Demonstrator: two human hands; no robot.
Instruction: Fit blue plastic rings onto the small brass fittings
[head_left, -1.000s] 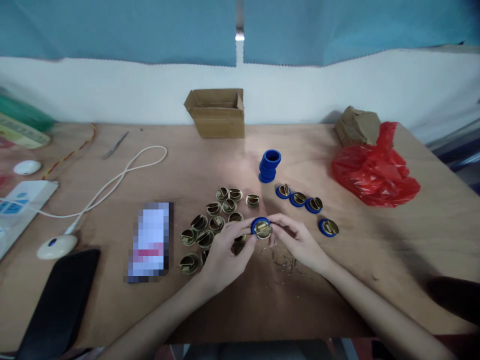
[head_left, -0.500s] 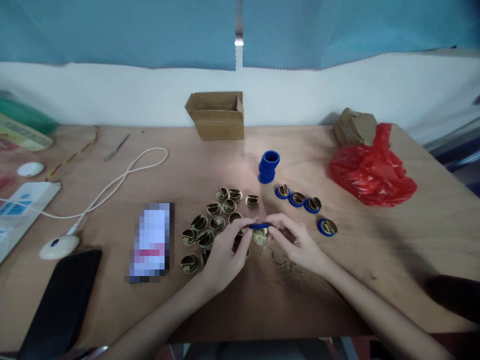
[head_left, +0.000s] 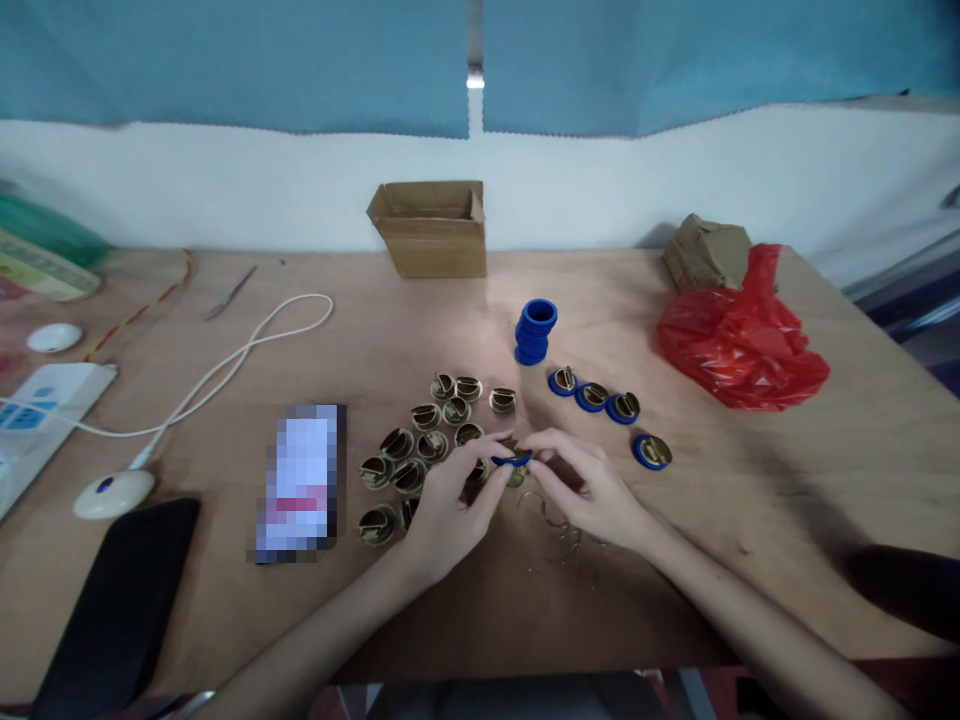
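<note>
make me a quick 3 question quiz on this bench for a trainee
1. True or false: both hands pinch one blue ring.
2. Where does the stack of blue rings stand? A) left of the white cable B) beyond the brass caps C) inside the cardboard box
3. How many ringed caps lie right of the hands?

Key:
1. True: left hand and right hand meet at the blue ring.
2. B: stack of blue rings, brass caps.
3. Four ringed caps.

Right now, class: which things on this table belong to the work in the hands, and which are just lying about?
In use:
- blue ring held by left hand and right hand
- loose brass pieces
- stack of blue rings
- ringed pieces

Lying about:
- cardboard box
- red bag
- white cable
- black phone
</note>
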